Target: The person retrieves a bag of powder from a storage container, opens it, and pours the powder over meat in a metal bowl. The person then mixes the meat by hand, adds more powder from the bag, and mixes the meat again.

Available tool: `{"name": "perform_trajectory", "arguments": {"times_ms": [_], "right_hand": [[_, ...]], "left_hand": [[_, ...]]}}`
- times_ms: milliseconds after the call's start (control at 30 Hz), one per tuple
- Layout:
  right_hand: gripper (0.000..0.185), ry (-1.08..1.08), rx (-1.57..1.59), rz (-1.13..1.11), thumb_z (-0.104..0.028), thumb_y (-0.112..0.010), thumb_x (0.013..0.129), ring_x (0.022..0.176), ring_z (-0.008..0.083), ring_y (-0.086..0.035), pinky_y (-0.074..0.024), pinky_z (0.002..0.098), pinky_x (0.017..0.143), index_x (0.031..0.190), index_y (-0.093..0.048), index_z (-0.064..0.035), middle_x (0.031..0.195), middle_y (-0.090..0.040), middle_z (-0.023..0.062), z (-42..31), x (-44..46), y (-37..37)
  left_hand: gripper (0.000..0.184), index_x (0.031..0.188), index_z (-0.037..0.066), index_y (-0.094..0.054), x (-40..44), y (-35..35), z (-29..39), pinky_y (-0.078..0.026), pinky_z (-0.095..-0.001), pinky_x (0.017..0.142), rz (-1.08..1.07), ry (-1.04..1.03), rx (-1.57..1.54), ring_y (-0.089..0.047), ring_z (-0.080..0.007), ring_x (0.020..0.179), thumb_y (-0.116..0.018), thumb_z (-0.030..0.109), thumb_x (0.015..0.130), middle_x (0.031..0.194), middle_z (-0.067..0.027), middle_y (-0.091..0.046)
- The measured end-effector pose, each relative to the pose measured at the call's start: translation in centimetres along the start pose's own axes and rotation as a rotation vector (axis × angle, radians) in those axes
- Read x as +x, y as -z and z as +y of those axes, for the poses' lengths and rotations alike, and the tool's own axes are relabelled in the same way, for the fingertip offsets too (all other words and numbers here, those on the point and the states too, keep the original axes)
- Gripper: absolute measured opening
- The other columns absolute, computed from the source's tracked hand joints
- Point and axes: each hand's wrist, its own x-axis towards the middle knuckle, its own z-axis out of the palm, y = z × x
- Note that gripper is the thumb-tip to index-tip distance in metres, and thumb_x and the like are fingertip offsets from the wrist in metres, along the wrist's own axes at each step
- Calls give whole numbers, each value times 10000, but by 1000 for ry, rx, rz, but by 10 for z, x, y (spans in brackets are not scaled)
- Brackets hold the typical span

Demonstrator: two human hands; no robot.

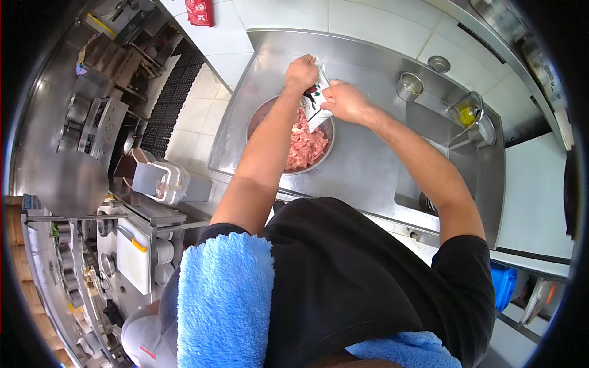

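Both hands hold a white packet with dark print [318,101], tilted over a round metal bowl [253,120]. My left hand [302,73] is closed on its upper left side. On the right side of the packet, my right hand [345,101] pinches the edge. Cut pieces of raw pink meat [307,147] fill much of the bowl, below the packet's lower end. The bowl stands on the steel counter [362,165]. The packet's opening and anything coming out of it cannot be made out.
A metal cup [409,86] stands near the sink [423,168] on the right. Beside the sink hangs a wire strainer [485,131]. At the left are a white bin [175,184] and a cutting board [133,257]. Another person [140,337] is at the lower left.
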Motion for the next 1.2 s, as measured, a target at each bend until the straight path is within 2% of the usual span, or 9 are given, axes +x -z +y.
{"name": "perform_trajectory", "arguments": {"times_ms": [167, 367, 567, 600, 700, 833, 867, 967, 1200], "right_hand": [[293, 209, -14, 138, -233, -736, 871, 801, 340, -599, -474, 472, 704, 713, -580, -42, 827, -541, 130, 3, 2, 6], [366, 343, -81, 471, -221, -764, 867, 753, 307, -564, -454, 444, 655, 665, -519, -40, 767, -497, 108, -7, 8, 13], [411, 138, 3, 940, -286, -866, 777, 668, 234, -589, -482, 389, 571, 627, -556, -62, 824, -596, 53, -9, 15, 12], [430, 92, 45, 1037, -293, -887, 758, 643, 218, -586, -482, 373, 550, 618, -552, -62, 836, -611, 50, -10, 17, 5], [455, 33, 185, 1246, -298, -913, 733, 574, 179, -579, -469, 328, 504, 608, -544, -64, 872, -653, 45, -5, 27, -7], [390, 77, 120, 1259, -332, -903, 733, 578, 152, -625, -495, 319, 505, 643, -620, -79, 880, -667, 25, -8, 28, -6], [376, 79, 102, 1263, -351, -898, 728, 596, 142, -644, -510, 312, 512, 658, -641, -86, 909, -683, 20, -9, 28, -5], [335, 66, 76, 1238, -346, -894, 736, 615, 161, -659, -520, 319, 521, 703, -678, -92, 988, -706, 28, -10, 27, -7], [240, -11, 240, 1277, -283, -858, 808, 675, 184, -689, -533, 319, 580, 873, -748, -79, 844, -745, 59, -25, 32, -6]], "left_hand": [[384, 1216, 2, -675, 10, 2, -16, -556, -405, 811, -29, 58, -227, -720, -314, 919, -512, 151, 901, 1020, -223, -734], [397, 1294, -20, -635, 20, -22, -40, -540, -367, 735, -139, 311, -944, -650, -205, 822, -483, 63, 937, 935, -158, -692], [381, 1282, -22, -616, -10, -1, 13, -531, -387, 750, 269, 432, -1159, -629, -236, 788, -470, 62, 940, 916, -136, -658], [269, 1147, -34, -618, 23, -39, -19, -513, -400, 756, 462, 292, -1171, -601, -254, 754, -447, 115, 1002, 851, -129, -632], [291, 1000, -34, -571, 9, -23, 0, -494, -416, 748, 544, 181, -970, -587, -257, 779, -398, 189, 1071, 880, -151, -634], [360, 952, -22, -535, -11, -9, 17, -477, -423, 761, 582, 184, -1036, -576, -248, 832, -349, 246, 1106, 932, -159, -627], [296, 1075, 1, -526, -14, -6, 15, -535, -392, 746, 530, 202, -962, -632, -237, 831, -315, 207, 1106, 990, -140, -624], [345, 972, -18, -539, -11, -13, 14, -486, -428, 784, 612, 259, -1149, -593, -256, 820, -333, 226, 1103, 938, -156, -619], [335, 991, -7, -546, -17, -1, 16, -518, -396, 704, 578, 380, -1372, -620, -224, 779, -343, 235, 1101, 922, -127, -625]]}}
